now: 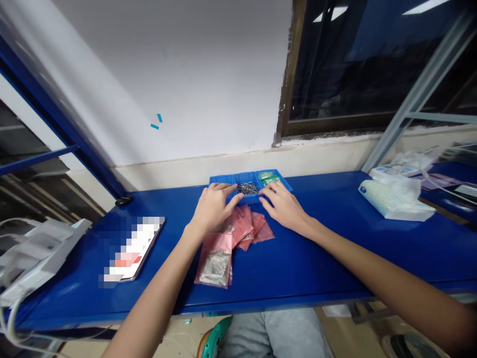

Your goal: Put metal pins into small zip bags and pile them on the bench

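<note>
A blue divided tray (245, 177) sits at the back of the blue table. Its middle compartment holds a heap of small metal pieces (248, 188), like screws. Green packets (269, 178) lie in the right compartment. My left hand (215, 203) is at the tray's front left, thumb and fingers apart, partly hiding the left compartment. At the front right my right hand (281, 204) has its fingers spread near the metal pieces. Nothing shows in either hand. Several pink plastic bags (248, 226) overlap below my hands, and the nearest pink bag (215, 266) has silvery contents.
A pixelated flat device (139, 251) lies to the left on the blue table (316, 268). White equipment with cables (44, 251) stands at the far left. To the right are a tissue pack (397, 201) and more cables. A wall and window rise behind.
</note>
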Demonstrator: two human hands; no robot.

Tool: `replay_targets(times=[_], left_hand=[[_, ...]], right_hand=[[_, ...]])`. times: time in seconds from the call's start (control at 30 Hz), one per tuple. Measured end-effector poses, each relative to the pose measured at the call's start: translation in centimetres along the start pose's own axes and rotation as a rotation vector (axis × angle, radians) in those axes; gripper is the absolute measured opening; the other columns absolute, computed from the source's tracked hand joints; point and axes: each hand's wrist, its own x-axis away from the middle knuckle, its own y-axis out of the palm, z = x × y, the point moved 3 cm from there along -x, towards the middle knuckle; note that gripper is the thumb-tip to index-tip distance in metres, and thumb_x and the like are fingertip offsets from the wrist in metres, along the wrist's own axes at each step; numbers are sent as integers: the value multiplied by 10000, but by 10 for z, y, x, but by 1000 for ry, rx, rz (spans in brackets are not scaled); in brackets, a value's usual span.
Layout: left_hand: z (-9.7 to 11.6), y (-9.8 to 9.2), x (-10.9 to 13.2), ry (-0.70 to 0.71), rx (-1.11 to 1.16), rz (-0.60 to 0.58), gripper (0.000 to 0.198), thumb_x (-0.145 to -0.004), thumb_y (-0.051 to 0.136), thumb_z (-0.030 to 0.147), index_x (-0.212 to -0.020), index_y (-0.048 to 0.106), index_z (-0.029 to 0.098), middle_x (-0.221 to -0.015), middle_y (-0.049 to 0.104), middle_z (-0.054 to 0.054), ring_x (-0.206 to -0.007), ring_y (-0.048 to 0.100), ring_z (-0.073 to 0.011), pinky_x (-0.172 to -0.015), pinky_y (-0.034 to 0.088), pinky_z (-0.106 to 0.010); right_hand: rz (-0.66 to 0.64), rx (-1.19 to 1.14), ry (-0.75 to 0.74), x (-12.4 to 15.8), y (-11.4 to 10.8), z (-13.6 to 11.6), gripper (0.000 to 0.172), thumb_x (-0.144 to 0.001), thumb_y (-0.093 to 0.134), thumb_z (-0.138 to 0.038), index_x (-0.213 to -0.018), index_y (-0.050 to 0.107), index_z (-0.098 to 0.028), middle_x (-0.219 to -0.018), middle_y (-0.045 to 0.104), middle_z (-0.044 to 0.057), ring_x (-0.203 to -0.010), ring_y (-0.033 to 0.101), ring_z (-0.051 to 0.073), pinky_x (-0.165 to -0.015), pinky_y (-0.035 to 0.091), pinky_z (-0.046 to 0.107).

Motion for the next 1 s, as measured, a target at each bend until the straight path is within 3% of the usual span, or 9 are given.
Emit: replay_targets(times=[0.03,0.1,0.17,0.2,0.37,0.5,0.63,0.83,1.0], left_hand=[[6,-9,6,-9,29,23,420,-997,497,446,-1281,654,180,-1308,657,-119,-1239,580,-282,-1084,429,-478],[17,-20,24,-2,103,-46,360,-999,480,369,-1277,655,221,-1312,659,-79,-1218,601,-255,-1065,458,-459],[25,-20,47,74,149,-262,328,-981,464,271,-1230,678,277,-1308,664,-37,-1228,603,-227,-1077,459,-435],[27,-17,59,93,131,-327,344,-974,481,277,-1271,654,288,-1373,622,-36,-1303,548,-235,-1111,427,-447],[18,4,94,-10,14,-358,588,-994,476,486,-1533,356,285,-1610,312,-62,-1507,230,-301,-1171,311,-552],[21,13,95,-58,-75,-302,581,-1025,375,523,-1550,320,281,-1604,328,-82,-1493,255,-325,-1135,337,-568],[28,15,91,-130,-184,-262,488,-1029,355,496,-1442,499,280,-1518,464,-112,-1344,448,-370,-1000,433,-552],[40,18,78,-199,-314,-235,466,-1014,364,482,-1315,607,224,-1322,585,-192,-1089,562,-406,-879,452,-561],[46,17,63,-210,-352,-273,477,-1016,359,487,-1220,651,171,-1218,631,-212,-1093,561,-413,-886,457,-570]], right_hand=[[-43,-33,-26,1,0,-6,271,-1009,439,-291,-1073,671,-167,-1039,612,123,-1054,539,273,-951,457,420],[-149,-89,-76,4,1,-15,267,-991,501,-374,-1095,679,-205,-1021,607,103,-1042,534,272,-919,461,410],[-238,-127,-100,6,2,-18,329,-936,588,-476,-1165,672,-254,-1049,598,95,-1050,519,288,-886,463,411],[-275,-152,-104,7,3,-18,378,-910,617,-510,-1201,661,-273,-1065,594,93,-1052,514,292,-880,460,412],[-424,-369,-122,7,10,-13,495,-896,647,-489,-1341,556,-291,-1064,607,65,-1031,532,261,-905,444,384],[-452,-506,-86,6,16,-13,578,-861,700,-337,-1389,479,-256,-1119,616,61,-1045,557,240,-899,439,347],[-428,-585,39,6,21,-7,563,-802,706,-185,-1332,523,-236,-920,616,0,-826,586,174,-748,442,274],[-499,-749,150,0,12,8,541,-789,713,-220,-1304,549,-202,-733,622,-34,-664,583,140,-619,428,232],[-644,-858,228,-1,6,17,490,-820,699,-295,-1273,542,-191,-701,647,-29,-595,604,131,-550,406,219]])
